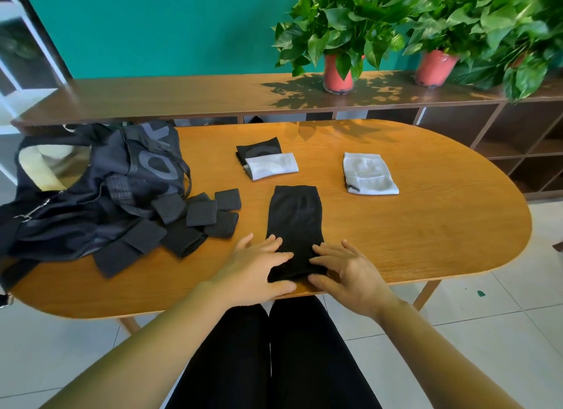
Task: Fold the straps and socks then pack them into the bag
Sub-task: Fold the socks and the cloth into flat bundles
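Note:
A black sock (295, 219) lies flat and lengthwise near the table's front edge. My left hand (256, 268) and my right hand (347, 270) rest on its near end, one on each side, fingers spread and pinching the edge between thumb and fingers. Further back sit a folded black sock (259, 148) with a folded grey sock (271, 165) overlapping it, and another folded grey sock (369, 174) to the right. Several folded black straps (189, 222) are piled at the left, beside the dark bag (91, 189), whose mouth gapes at the far left.
The oval wooden table (426, 232) has its front edge right under my hands. Behind it runs a long wooden shelf (182, 98) with two potted plants (338, 73) (432, 69). My black-clad legs are below the table edge.

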A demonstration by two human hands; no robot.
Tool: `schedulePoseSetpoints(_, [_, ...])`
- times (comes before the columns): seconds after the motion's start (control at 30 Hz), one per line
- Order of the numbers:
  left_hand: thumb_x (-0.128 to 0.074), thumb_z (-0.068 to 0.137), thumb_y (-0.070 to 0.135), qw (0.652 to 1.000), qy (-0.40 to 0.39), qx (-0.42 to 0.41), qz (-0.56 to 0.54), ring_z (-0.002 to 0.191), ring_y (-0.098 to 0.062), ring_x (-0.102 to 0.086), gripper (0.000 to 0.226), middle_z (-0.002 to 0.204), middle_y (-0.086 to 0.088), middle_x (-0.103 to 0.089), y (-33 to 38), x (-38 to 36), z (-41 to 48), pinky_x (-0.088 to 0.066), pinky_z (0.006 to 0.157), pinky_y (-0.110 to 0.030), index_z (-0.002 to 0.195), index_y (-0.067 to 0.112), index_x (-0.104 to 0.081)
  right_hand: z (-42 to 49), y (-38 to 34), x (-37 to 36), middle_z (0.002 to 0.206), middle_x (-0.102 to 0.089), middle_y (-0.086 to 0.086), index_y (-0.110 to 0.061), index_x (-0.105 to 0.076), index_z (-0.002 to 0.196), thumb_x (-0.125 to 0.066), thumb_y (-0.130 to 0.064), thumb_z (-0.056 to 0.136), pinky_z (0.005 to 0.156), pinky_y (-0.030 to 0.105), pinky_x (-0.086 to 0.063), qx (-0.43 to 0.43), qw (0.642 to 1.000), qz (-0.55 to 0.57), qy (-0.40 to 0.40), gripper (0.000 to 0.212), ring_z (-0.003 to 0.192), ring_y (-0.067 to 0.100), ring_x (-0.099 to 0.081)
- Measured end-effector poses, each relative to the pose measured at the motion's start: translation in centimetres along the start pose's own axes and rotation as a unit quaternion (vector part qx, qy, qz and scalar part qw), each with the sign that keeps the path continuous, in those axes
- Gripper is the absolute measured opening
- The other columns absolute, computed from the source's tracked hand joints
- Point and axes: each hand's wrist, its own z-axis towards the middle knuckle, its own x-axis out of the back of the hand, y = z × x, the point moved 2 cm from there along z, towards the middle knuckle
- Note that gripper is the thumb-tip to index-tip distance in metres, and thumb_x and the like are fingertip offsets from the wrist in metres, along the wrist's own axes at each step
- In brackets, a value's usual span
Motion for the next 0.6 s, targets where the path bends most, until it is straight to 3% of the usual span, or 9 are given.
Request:
schedulePoseSetpoints(0.07, [-0.054, 0.091, 0.05, 0.996, 0.027, 0.03, -0.084, 0.143, -0.001, -0.018, 0.047, 0.154, 0.004, -0.033, -0.1, 0.3, 0.2, -0.001, 0.119, -0.038, 0.135, 0.033, -0.052, 0.2, 0.1, -0.2, 0.13, -0.057, -0.014, -0.029, -0.063, 0.121, -0.051, -0.046, 0.092, 0.118, 0.028, -0.014, -0.037, 0.998, 0.045, 0.025, 0.036, 0.125, -0.002, -0.044])
schedulePoseSetpoints(0.1, [-0.058, 0.09, 0.044, 0.989, 0.042, 0.046, -0.132, 0.14, 0.0, -0.025, 0.04, 0.15, 0.006, -0.04, -0.2, 0.5, 0.4, -0.007, 0.119, -0.038, 0.128, 0.032, -0.059, 0.3, 0.1, -0.3, 0.117, -0.064, -0.014, -0.029, -0.066, 0.113, -0.053, -0.043, 0.092, 0.115, 0.029, -0.024, -0.061, 0.995, 0.071, 0.04, 0.029, 0.114, -0.001, -0.053])
schedulePoseSetpoints(0.17, [-0.062, 0.089, 0.034, 0.967, 0.065, 0.089, -0.228, 0.129, 0.0, -0.043, 0.029, 0.134, 0.01, -0.057, -0.4, 0.7, 0.6, -0.027, 0.113, -0.036, 0.116, 0.027, -0.067, 0.6, 0.0, -0.4, 0.084, -0.067, -0.011, -0.027, -0.068, 0.089, -0.055, -0.042, 0.091, 0.087, 0.03, -0.049, -0.111, 0.981, 0.135, 0.08, 0.02, 0.082, 0.005, -0.061])
schedulePoseSetpoints(0.23, [-0.063, 0.088, 0.033, 0.94, 0.098, 0.125, -0.302, 0.093, -0.001, -0.058, 0.009, 0.089, 0.016, -0.064, -0.6, 1.0, 0.9, -0.044, 0.083, -0.028, 0.089, 0.027, -0.069, 1.1, -0.2, -0.4, 0.067, -0.062, -0.005, -0.022, -0.065, 0.074, -0.057, -0.039, 0.091, 0.065, 0.037, -0.051, -0.157, 0.962, 0.177, 0.136, 0.026, 0.065, 0.011, -0.058])
schedulePoseSetpoints(0.3, [-0.064, 0.085, 0.04, 0.93, 0.13, 0.14, -0.312, 0.061, -0.006, -0.046, 0.034, 0.058, 0.012, -0.043, -0.7, 1.2, 1.1, -0.034, 0.062, -0.029, 0.06, 0.023, -0.051, 1.7, 0.0, -0.7, 0.063, -0.061, -0.003, -0.02, -0.062, 0.071, -0.056, -0.041, 0.091, 0.065, 0.042, -0.051, -0.194, 0.953, 0.161, 0.17, 0.029, 0.063, 0.016, -0.057])
schedulePoseSetpoints(0.37, [-0.065, 0.085, 0.044, 0.933, 0.145, 0.151, -0.291, 0.056, -0.009, -0.042, 0.043, 0.052, 0.007, -0.039, -0.8, 1.2, 1.5, -0.032, 0.059, -0.03, 0.056, 0.017, -0.046, 2.4, 0.2, -1.2, 0.065, -0.061, -0.006, -0.024, -0.062, 0.073, -0.054, -0.046, 0.089, 0.07, 0.045, -0.051, -0.221, 0.948, 0.144, 0.18, 0.029, 0.069, 0.016, -0.059])
schedulePoseSetpoints(0.5, [-0.055, 0.093, 0.043, 0.941, 0.154, 0.19, -0.232, 0.05, -0.01, -0.037, 0.055, 0.046, 0.007, -0.032, -0.6, 1.5, 2.4, -0.04, 0.072, -0.04, 0.049, 0.017, -0.035, 3.4, 0.3, -1.8, 0.076, -0.065, -0.008, -0.024, -0.068, 0.08, -0.056, -0.047, 0.089, 0.086, 0.039, -0.045, -0.262, 0.935, 0.136, 0.196, 0.028, 0.088, 0.016, -0.059])
schedulePoseSetpoints(0.6, [-0.052, 0.094, 0.047, 0.948, 0.164, 0.219, -0.161, 0.051, -0.009, -0.039, 0.054, 0.048, 0.008, -0.035, -0.3, 1.5, 2.7, -0.041, 0.083, -0.042, 0.049, 0.021, -0.035, 3.6, 0.1, -1.5, 0.077, -0.063, -0.007, -0.02, -0.069, 0.08, -0.059, -0.044, 0.089, 0.082, 0.032, -0.032, -0.272, 0.934, 0.111, 0.203, 0.028, 0.093, 0.015, -0.05])
